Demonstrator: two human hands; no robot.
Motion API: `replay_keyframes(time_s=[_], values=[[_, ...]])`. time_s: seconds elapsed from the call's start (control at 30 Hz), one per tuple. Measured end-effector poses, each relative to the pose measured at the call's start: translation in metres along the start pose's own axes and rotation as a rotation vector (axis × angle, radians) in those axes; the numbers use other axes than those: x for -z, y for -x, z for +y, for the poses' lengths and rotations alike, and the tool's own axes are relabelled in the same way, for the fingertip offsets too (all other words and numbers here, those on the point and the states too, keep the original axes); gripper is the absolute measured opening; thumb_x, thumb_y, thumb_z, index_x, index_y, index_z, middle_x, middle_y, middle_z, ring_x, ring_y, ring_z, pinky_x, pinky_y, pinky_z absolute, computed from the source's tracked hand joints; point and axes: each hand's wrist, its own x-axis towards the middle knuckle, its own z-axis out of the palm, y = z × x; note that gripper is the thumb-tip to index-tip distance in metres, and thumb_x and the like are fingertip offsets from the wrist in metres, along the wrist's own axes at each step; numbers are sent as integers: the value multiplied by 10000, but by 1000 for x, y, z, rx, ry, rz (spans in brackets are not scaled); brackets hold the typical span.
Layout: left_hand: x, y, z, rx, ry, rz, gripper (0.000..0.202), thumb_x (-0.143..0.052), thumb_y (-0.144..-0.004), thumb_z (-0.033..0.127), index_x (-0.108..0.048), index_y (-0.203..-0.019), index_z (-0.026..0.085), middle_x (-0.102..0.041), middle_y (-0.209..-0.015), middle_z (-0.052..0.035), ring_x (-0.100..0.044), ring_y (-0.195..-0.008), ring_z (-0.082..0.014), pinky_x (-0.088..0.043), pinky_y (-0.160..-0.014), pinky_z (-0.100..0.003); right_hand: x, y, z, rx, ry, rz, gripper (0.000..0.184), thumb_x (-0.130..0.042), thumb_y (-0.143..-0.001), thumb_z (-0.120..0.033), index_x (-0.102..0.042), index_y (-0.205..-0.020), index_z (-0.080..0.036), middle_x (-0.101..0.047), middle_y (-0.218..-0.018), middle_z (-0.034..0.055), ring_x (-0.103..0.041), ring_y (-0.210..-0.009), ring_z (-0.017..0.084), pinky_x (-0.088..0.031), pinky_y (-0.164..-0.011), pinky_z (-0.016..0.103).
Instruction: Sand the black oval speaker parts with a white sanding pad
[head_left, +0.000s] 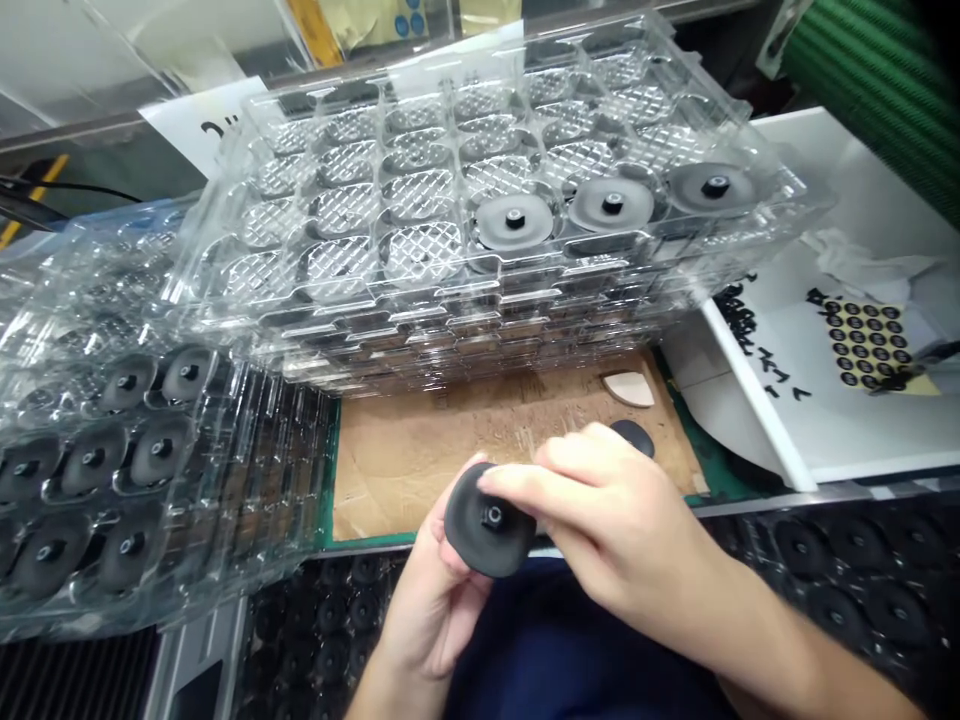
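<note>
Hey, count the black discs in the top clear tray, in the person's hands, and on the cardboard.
Black discs in the top clear tray: 3
Black disc held by the left hand and right hand: 1
Black disc on the cardboard: 1
Total: 5

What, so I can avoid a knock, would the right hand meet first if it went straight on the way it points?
The black disc held in the left hand: the right hand's fingers already rest on it. Beyond, probably the clear trays, though depth is unclear.
</note>
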Motion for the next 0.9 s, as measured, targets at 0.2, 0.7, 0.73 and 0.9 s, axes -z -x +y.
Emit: replay_keyframes(time_s=[0.2, 0.7, 0.73, 0.9], values=[[1, 12, 9, 41, 2, -42, 580, -766, -614, 427, -626, -1165, 317, -625, -1271, -43, -596, -1117, -252, -460, -969, -343, -26, -11, 36, -148, -322, 112, 272, -426, -925, -190, -658, -1066, -208, -682, -901, 31, -602, -814, 141, -455, -742, 272], [-8, 8, 4, 107, -47, -167, 584, -799, -574, 433, -669, -1108, 240, -700, -1090, -61, -653, -990, -247, -487, -898, -311, -8, 17, 10, -168, -257, 250, 219, -477, -917, -216, -622, -1081, -239, -694, -948, 21, -626, -815, 150, -460, -694, 262], [-7, 8, 2, 112, -56, -168, 585, -800, -571, 434, -672, -1106, 233, -710, -1058, -55, -657, -971, -241, -489, -893, -305, -2, 10, 4, 2, -231, 218, 234, -458, -924, -191, -633, -1075, -234, -694, -887, 14, -612, -762, 140, -435, -687, 271], [3, 5, -5, 119, -34, -119, 491, -768, -617, 449, -696, -1062, 253, -742, -849, -12, -684, -803, -185, -521, -836, -286, 6, -5, -3, 57, -58, -124, 279, -454, -881, -77, -682, -973, -208, -651, -749, -3, -530, -678, 125, -321, -635, 288]])
